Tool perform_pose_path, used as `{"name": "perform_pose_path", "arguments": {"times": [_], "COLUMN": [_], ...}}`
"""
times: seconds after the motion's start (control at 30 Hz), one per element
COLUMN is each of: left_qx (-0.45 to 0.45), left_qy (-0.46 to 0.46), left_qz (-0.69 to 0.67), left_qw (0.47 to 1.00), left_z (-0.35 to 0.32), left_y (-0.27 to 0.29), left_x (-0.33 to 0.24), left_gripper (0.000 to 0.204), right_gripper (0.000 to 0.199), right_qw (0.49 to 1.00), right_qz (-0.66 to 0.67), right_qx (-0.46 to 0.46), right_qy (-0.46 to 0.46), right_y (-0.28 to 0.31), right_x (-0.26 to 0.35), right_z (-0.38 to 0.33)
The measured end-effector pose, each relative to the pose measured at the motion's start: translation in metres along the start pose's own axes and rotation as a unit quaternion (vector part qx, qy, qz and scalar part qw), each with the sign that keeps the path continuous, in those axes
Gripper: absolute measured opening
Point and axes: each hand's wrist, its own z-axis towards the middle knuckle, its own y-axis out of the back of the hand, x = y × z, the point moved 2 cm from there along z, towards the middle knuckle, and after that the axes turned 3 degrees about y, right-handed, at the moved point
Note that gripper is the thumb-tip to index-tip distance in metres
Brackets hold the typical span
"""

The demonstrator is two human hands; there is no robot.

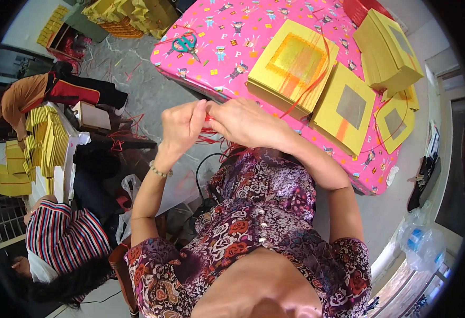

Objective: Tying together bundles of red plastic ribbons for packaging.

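Note:
My left hand (180, 127) and my right hand (247, 123) meet in front of me, just off the near edge of the pink table. Both are closed, pinching red plastic string (208, 117) that shows between them. More loose red strands (214, 139) hang below my hands. Beyond my right hand lies a thick stack of yellow paper (259, 68) with a gold patch on top and red string across it. Beside that, a second yellow stack (328, 108) bears a silvery square. Scissors with green handles (185, 44) rest on the tablecloth, away from both hands.
A patterned pink tablecloth (211, 79) covers the table. More yellow bundles (383, 53) stand at its right, near a red basket (367, 8). At left, a person in a striped top (68, 228) and another in brown (28, 98) flank a table of yellow paper (49, 135).

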Motion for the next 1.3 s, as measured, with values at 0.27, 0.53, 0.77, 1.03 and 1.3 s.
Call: {"name": "perform_pose_path", "arguments": {"times": [0.27,0.53,0.77,1.03,1.3], "left_qx": [-0.287,-0.149,0.084,-0.034,-0.033], "left_qy": [-0.037,0.057,0.055,0.04,0.086], "left_qz": [0.112,0.053,-0.191,-0.005,0.053], "left_qw": [0.95,0.986,0.976,0.999,0.994], "left_z": [0.007,0.009,0.018,-0.018,-0.026], "left_y": [0.094,0.101,0.001,-0.012,0.019], "left_x": [0.081,0.125,0.008,0.058,0.126], "left_gripper": [0.043,0.028,0.036,0.036,0.036], "right_gripper": [0.032,0.03,0.025,0.032,0.024], "right_qw": [0.993,0.997,0.992,0.991,0.98], "right_qz": [0.101,-0.031,-0.121,-0.044,-0.117], "right_qx": [0.062,0.014,0.006,0.114,0.121], "right_qy": [-0.025,-0.065,-0.025,-0.061,-0.104], "right_y": [0.026,0.032,0.004,0.024,0.053], "right_x": [-0.039,-0.044,-0.009,-0.026,-0.044], "right_z": [-0.03,-0.03,0.007,-0.017,-0.047]}}
